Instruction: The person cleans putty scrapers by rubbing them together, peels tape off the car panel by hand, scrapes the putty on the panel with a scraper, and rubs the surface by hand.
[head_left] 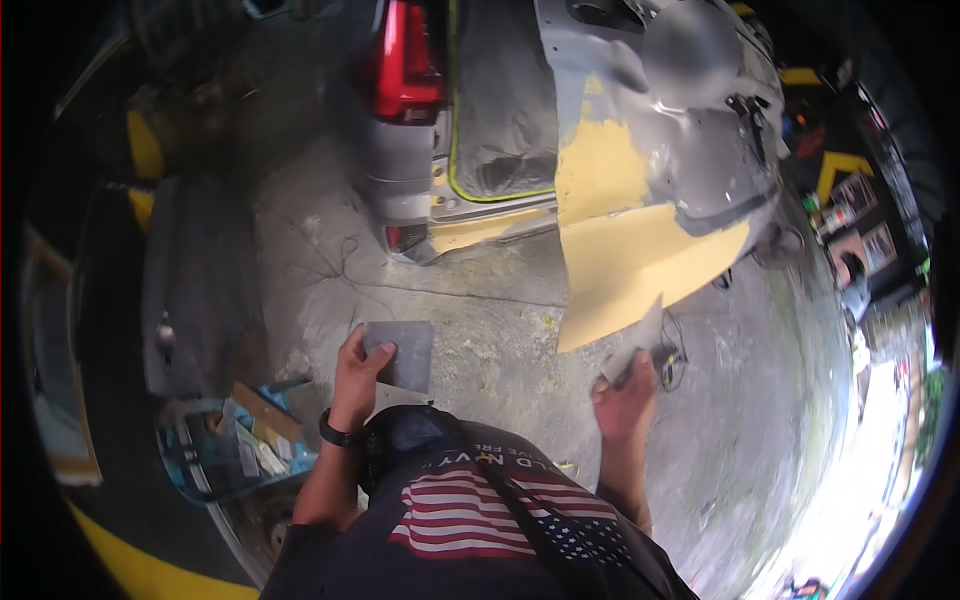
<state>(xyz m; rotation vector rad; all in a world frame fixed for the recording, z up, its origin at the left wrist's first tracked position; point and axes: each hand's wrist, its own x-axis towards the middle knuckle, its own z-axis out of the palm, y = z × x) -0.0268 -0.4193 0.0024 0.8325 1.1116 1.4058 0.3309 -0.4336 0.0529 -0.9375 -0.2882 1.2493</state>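
Note:
My left hand (362,368) grips a flat grey square plate (405,356) at its left edge, the thumb lying on top. To the right, my right hand (627,392) is closed on a thin pale spreader (640,335), whose tip points up toward the lower edge of a car panel. That panel (640,250) is coated in yellowish filler, with grey patches higher up. Whether the spreader touches the panel cannot be made out.
A car rear with a red tail light (408,62) stands ahead. At lower left, a blue tray (185,480) holds packets and cardboard. A dark panel (200,290) stands at left. Thin cables (672,365) lie on the concrete floor (480,340).

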